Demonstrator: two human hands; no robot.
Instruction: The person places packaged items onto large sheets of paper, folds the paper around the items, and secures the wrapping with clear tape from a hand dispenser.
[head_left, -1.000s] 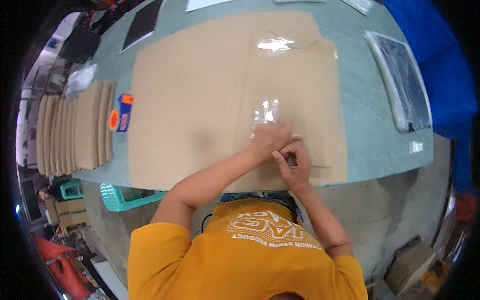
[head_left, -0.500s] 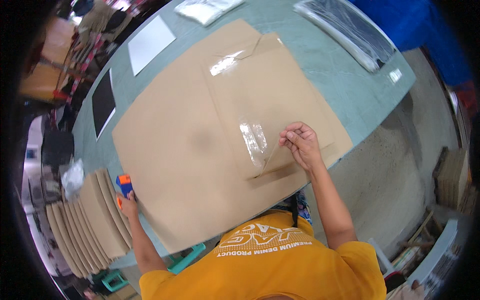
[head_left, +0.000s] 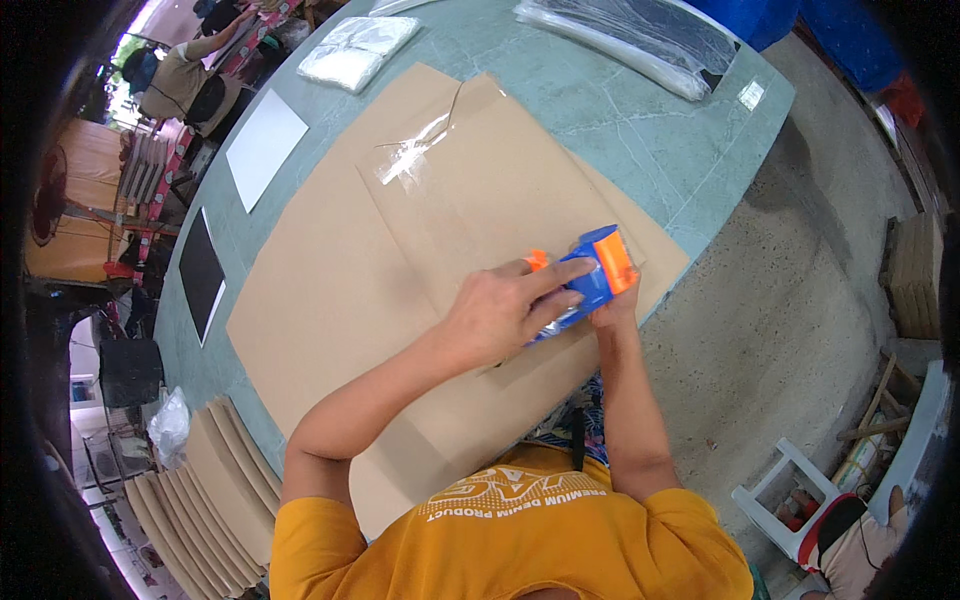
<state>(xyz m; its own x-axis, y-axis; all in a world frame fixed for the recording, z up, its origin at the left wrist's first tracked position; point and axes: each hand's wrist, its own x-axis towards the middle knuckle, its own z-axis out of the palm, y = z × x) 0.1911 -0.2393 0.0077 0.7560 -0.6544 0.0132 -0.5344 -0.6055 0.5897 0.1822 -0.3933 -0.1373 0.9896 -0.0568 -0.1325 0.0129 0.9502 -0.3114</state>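
My left hand (head_left: 497, 312) grips a blue and orange tape dispenser (head_left: 592, 285) over the near right part of a folded brown cardboard piece (head_left: 490, 190). My right hand (head_left: 617, 306) is right beside the dispenser's orange end. The dispenser covers most of its fingers, so what they hold is hidden. The folded piece lies on a larger flat cardboard sheet (head_left: 330, 290). Shiny clear tape (head_left: 408, 162) crosses the seam at its far end. Both my hands and the dispenser hide the near end of the fold.
On the green round-edged table (head_left: 640, 140) lie a white sheet (head_left: 265, 150), a black sheet (head_left: 202, 270), a clear plastic packet (head_left: 360, 52) and a long plastic-wrapped bundle (head_left: 630, 45). Folded cardboard (head_left: 200, 510) stands stacked at the left. A white stool (head_left: 790, 490) is on the floor at right.
My left hand has brought the tape dispenser from the sheet's left edge across to my right hand, over the folded piece. The view has shifted slightly.
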